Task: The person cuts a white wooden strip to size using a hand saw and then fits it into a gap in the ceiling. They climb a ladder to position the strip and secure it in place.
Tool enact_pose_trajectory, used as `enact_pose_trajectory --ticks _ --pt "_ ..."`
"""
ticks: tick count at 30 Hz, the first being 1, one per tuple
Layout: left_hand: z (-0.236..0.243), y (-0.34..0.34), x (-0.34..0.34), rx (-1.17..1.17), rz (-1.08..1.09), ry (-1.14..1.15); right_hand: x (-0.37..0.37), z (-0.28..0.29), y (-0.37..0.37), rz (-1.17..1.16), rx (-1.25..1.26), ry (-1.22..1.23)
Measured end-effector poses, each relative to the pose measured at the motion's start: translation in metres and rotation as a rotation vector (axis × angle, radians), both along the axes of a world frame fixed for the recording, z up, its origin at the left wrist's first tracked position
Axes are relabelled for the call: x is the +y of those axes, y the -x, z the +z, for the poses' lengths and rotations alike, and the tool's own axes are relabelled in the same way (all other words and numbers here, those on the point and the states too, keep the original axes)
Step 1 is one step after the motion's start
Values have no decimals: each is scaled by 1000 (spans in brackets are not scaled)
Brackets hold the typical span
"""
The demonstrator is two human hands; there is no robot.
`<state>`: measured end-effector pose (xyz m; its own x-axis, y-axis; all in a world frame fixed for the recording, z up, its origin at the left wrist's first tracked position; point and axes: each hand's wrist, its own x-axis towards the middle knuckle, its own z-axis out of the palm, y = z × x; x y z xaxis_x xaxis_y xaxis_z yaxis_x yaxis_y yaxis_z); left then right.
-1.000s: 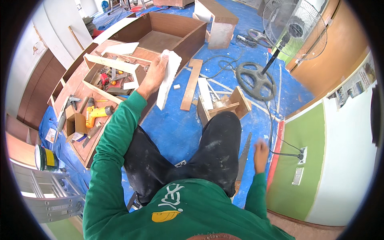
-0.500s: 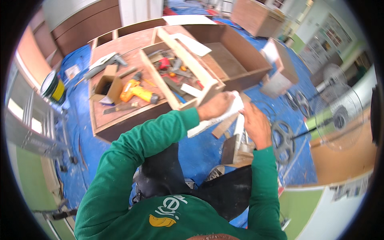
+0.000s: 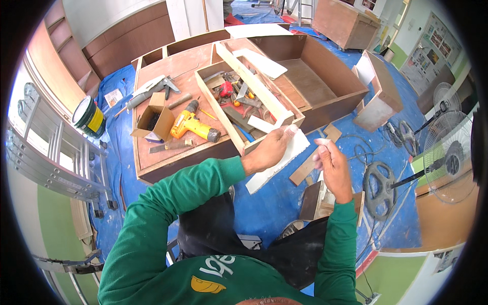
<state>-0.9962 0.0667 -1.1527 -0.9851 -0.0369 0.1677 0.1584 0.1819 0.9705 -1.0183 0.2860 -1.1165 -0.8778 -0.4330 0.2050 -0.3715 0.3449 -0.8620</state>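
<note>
My left hand (image 3: pixel 268 151) grips a long white strip of board (image 3: pixel 278 165) near its upper end, thumb on top. One long edge of the strip looks rough and broken. The strip slants down toward my knees, in front of a wooden tool tray. To its right, apart from it, my right hand (image 3: pixel 334 166) is raised with the fingers curled in and the thumb up. Whether anything small is pinched in it, I cannot make out. Offcuts of wood (image 3: pixel 312 198) lie on the floor below my right hand.
The wooden tray (image 3: pixel 222 114) of hand tools rests on a low cabinet beside a yellow cordless drill (image 3: pixel 192 124), a small cardboard box (image 3: pixel 156 121) and a caulking gun (image 3: pixel 147 94). A ladder (image 3: pixel 53 147) stands left; a fan (image 3: pixel 450 157) and cables (image 3: pixel 363 152) are right. Blue sheeting (image 3: pixel 259 213) covers the floor.
My right hand has come away from the strip's edge and closed to its right. The strip's broad face shows more now, held by my left hand alone. The whole view has shifted slightly.
</note>
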Motion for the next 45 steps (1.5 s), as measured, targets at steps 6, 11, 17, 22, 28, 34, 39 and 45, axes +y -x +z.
enact_pose_trajectory --ticks 6,11,17,22,28,34,39,45 --pt "1 11 15 -72 3 -506 -39 -32 -9 219 -1 140" --pt "8 26 24 -49 -85 -474 -40 -32 5 18 -74 75" --pt "45 8 16 119 -175 221 -8 -19 1 89 -61 -286" --pt "41 -3 6 123 -181 440 9 -19 -10 93 -90 -372" --pt "24 11 -24 -161 -164 47 37 -43 7 86 -192 -171" --pt "27 11 -56 -274 -21 -159 69 -34 20 63 -336 -107" --pt "28 10 -58 -224 6 -279 82 -30 22 101 -294 -80" --pt "18 11 -52 -195 -55 -134 56 -30 10 93 -14 -75"
